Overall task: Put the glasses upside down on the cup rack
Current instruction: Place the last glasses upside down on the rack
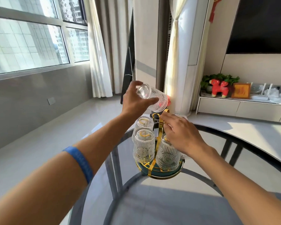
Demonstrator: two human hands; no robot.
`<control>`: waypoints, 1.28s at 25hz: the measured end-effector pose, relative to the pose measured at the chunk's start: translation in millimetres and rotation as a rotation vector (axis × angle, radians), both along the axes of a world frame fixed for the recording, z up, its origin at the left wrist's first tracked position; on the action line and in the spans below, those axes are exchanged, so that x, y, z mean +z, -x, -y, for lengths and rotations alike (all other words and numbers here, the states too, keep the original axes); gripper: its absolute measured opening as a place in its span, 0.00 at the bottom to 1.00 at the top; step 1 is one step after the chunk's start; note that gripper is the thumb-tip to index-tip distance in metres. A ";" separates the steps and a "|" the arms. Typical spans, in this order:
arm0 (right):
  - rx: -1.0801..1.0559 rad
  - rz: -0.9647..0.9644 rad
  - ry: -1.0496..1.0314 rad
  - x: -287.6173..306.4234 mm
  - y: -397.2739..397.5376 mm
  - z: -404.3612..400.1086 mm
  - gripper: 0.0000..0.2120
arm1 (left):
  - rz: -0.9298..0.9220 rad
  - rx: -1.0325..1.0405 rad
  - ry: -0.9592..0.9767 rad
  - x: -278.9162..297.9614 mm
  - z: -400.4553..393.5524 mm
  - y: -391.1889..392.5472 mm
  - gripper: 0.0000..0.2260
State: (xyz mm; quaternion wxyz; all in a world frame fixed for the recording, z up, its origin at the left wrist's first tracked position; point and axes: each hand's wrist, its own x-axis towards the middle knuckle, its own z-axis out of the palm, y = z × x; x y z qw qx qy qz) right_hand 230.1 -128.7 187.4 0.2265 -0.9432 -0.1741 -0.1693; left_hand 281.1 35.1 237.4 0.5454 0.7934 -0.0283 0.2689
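Note:
A gold wire cup rack [159, 120] with a teal round base [162, 173] stands on a round glass table [234, 200]. Several ribbed clear glasses sit upside down on it: one at front left [143, 146], one behind it [143, 123], one at front right [168, 157]. My left hand [134, 100] holds another ribbed glass [154, 97] tilted on its side above the rack's back. My right hand [181, 135] rests over the rack's right side, fingers touching the gold handle and a partly hidden glass [179, 116] behind it.
The table's dark curved rim [243, 133] runs to the right. Beyond it are pale floor tiles, curtains, a tall white column unit [183, 62], and a low cabinet [240, 106] with a red toy and a plant.

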 end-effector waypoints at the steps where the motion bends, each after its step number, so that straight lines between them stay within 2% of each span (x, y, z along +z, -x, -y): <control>1: 0.006 0.003 0.006 -2.9 -0.4 0.3 0.21 | -0.010 0.010 -0.070 2.1 5.5 -11.7 0.33; 5: 0.020 0.025 -0.002 -15.1 -2.5 0.8 0.23 | -0.107 0.000 -0.370 2.8 18.9 -52.3 0.36; 8: -0.002 0.078 0.009 -17.8 -3.4 -1.4 0.23 | -0.173 -0.045 -0.500 -10.2 29.8 -68.3 0.38; 12: 0.000 0.095 0.019 -18.3 -2.6 -1.5 0.24 | -0.205 -0.035 -0.693 -36.3 37.0 -77.3 0.25; 15: -0.003 0.091 0.019 -18.4 -4.0 -2.4 0.25 | -0.250 -0.029 -0.755 -51.8 32.0 -78.4 0.19; 19: -0.017 0.084 0.021 -20.0 -3.7 -3.7 0.25 | -0.345 -0.001 -0.846 -51.4 30.2 -77.0 0.21; 22: -0.017 0.085 0.022 -19.3 -3.4 -4.1 0.25 | -0.458 -0.067 -0.949 -39.9 24.3 -74.3 0.28; 24: -0.019 0.082 0.016 -20.1 -2.1 -4.7 0.26 | -0.547 -0.161 -0.952 -35.2 16.1 -69.7 0.36; 26: -0.020 0.079 0.018 -21.0 0.6 -6.0 0.26 | -0.566 -0.146 -0.930 -34.1 6.4 -63.6 0.40; 32: -0.037 0.050 0.058 -20.1 2.9 -6.0 0.26 | -0.491 -0.096 -0.785 -44.2 -10.5 -63.6 0.37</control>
